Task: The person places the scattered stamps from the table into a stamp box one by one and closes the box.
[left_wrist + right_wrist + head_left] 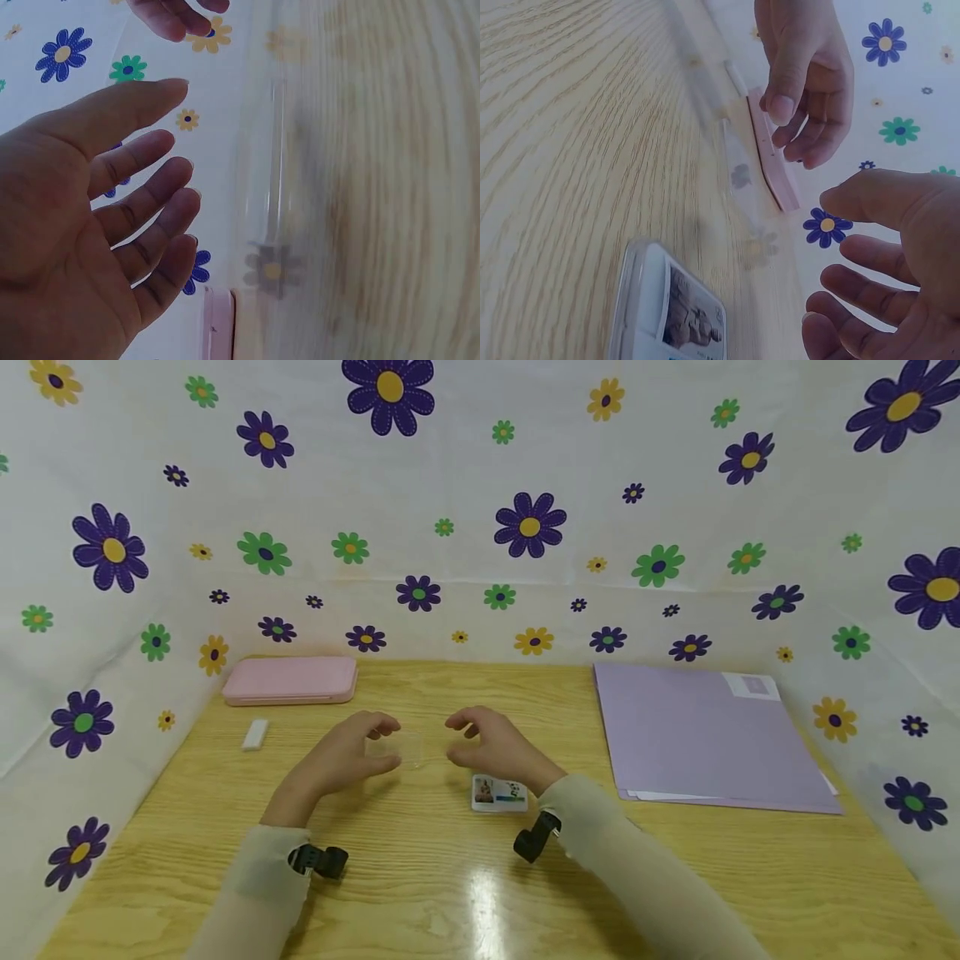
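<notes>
My left hand (341, 756) hovers above the table with fingers and thumb bent loosely apart, holding nothing. Opposite it, my right hand (498, 747) is likewise spread and bare. Between the two lies a clear, see-through flat piece (411, 749), hard to make out on the wood; its edge (276, 165) shows as a pale strip in the left wrist view. Neither hand visibly touches it. Just below the right hand rests a small white card with pictures (499, 794). Up close in the right wrist view, the card (682, 315) appears to have a clear rim around it.
A pink case (291, 680) stands at the back left, with a small white block (255, 735) in front of it. On the right lies a purple folder (697, 735) with white sheets peeking out. A flowered cloth (465, 477) encloses the wooden table (405, 893) at back and sides.
</notes>
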`<state>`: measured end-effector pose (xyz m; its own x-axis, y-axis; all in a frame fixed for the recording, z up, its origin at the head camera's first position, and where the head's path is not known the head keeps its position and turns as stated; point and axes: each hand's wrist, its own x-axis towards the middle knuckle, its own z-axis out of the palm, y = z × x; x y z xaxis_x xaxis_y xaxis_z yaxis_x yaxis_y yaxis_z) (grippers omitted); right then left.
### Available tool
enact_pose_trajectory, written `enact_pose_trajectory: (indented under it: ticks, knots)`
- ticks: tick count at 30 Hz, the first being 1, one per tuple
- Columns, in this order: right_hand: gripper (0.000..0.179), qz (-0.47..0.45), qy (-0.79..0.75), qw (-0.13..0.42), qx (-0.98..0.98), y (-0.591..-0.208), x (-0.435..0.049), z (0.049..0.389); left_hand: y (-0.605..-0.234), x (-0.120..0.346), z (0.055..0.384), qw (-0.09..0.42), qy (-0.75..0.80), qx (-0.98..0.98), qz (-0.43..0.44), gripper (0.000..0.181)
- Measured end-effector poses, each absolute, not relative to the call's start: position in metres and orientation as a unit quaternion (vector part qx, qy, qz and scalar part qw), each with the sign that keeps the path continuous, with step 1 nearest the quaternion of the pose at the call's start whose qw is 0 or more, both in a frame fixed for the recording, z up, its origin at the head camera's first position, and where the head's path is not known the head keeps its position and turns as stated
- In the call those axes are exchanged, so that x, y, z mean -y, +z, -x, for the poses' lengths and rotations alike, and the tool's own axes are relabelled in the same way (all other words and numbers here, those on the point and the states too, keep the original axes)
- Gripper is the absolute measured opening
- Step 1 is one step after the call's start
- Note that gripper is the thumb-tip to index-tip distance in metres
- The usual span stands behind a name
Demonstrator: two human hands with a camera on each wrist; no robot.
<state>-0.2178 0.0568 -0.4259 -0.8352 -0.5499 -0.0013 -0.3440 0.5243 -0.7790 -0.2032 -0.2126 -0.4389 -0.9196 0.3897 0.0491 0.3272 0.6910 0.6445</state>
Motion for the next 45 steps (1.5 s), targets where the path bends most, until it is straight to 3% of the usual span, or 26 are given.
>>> enact_pose_trajectory:
  ticks: [15, 27, 45]
  knots:
    - [0.048, 0.261, -0.391, 0.143, -0.871, -0.43, -0.026, 0.232, -0.443, 0.236, 0.216, 0.076, 0.319, -0.925, -0.192, 0.063]
    - [0.056, 0.266, -0.355, 0.165, -0.881, -0.441, -0.01, 0.245, -0.444, 0.244, 0.231, 0.134, 0.313, -0.925, -0.168, 0.071]
    - [0.062, 0.247, -0.273, 0.155, -0.917, -0.445, 0.003, 0.251, -0.452, 0.253, 0.241, 0.157, 0.313, -0.921, -0.172, 0.067]
